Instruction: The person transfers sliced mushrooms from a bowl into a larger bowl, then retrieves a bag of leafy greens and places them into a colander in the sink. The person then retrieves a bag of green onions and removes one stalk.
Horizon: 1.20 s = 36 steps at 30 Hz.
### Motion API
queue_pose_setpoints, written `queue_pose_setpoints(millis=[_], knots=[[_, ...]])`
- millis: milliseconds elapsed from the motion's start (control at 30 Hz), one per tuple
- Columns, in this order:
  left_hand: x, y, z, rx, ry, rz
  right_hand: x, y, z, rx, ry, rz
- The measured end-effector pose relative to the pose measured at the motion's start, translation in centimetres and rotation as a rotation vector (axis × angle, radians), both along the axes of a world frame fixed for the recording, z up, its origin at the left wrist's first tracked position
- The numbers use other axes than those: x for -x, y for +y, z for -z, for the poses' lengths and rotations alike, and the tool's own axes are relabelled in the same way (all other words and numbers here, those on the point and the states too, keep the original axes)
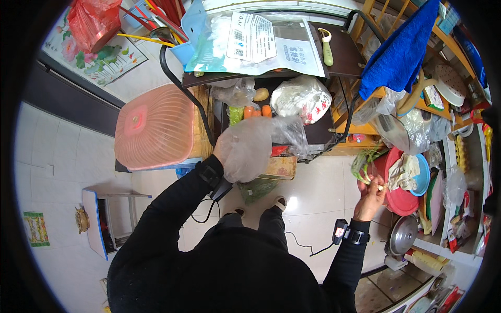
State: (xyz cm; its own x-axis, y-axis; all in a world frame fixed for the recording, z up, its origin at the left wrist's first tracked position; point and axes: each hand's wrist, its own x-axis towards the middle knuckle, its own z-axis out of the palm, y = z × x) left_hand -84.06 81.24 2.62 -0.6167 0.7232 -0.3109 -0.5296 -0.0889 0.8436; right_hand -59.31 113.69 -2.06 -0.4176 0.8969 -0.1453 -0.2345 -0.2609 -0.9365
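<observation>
My left hand (220, 149), mostly covered by a thin clear plastic bag (250, 146), grips that bag in front of the rack's lower shelf. The bag's loose end trails to the right over the shelf edge. Far to the right, my right hand (370, 199) holds green onions (366, 166) by their pale root ends, with the green leaves hanging over beside a red plastic tub (395, 156). Behind the bag, on the lower shelf, lie carrots (252, 112), a potato (261, 94) and a white plastic bag (301, 99) with red print.
A pink mesh food cover (156, 125) stands left of the rack. On its upper shelf lie a large printed food pouch (254, 45) and a green-handled peeler (327, 51). A blue towel (403, 51) hangs at right. Near the tub is a lidded metal pot (403, 234). A stool (96, 223) stands left.
</observation>
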Motion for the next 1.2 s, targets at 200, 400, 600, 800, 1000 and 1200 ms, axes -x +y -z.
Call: queue_pose_setpoints(millis=[200, 400, 600, 800, 1000, 1200], knots=[[1.9, -3.3, 4.4, -0.085, -0.250, -0.211, -3.0, 1.3, 0.3, 0.032, 0.030, 0.051], [1.1, -5.3, 5.2, -0.071, -0.235, -0.296, -3.8, -0.8, 1.1, 0.096, -0.050, -0.044], [-3.1, -5.3, 14.6, 0.110, -0.255, 0.193, -4.2, -2.3, 2.1, 0.184, -0.039, -0.168], [-5.3, 0.1, 25.5, 0.316, 0.566, 0.260, -5.9, -2.9, 4.0, 0.232, -0.165, -0.123], [-1.9, 11.1, 39.2, 0.413, 0.683, -0.193, -7.3, -3.8, 7.3, 0.300, -0.259, -0.054], [3.1, 18.1, 52.2, 0.605, 0.333, -0.535, -7.7, -4.3, 10.9, 0.303, -0.395, -0.040]])
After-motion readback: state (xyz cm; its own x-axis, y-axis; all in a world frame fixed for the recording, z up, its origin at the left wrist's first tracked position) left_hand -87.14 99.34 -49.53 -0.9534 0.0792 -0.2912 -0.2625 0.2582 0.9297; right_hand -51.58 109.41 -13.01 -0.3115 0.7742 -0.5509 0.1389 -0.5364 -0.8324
